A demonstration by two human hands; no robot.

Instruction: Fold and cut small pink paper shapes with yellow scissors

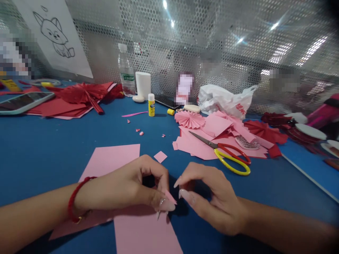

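My left hand (143, 187), with a red braided bracelet (71, 203) at the wrist, pinches a small folded piece of pink paper (170, 197) between thumb and fingers. A thin pointed tip shows under the thumb; what it belongs to is hidden. Close by on the right, my right hand (212, 197) is curled, thumb and index fingertips slightly apart, and nothing shows between them. Below the left hand lie pink paper sheets (143, 234). Just beyond the hands is a small pink paper square (160, 156).
Scissors (217, 145) rest on a pile of pink paper (196, 143) at right. An uncapped glue stick (151, 106), its yellow cap (171, 112), a water bottle (126, 76) and a white plastic bag (225, 98) stand farther back. Red paper (71, 106) and a phone (26, 101) lie left.
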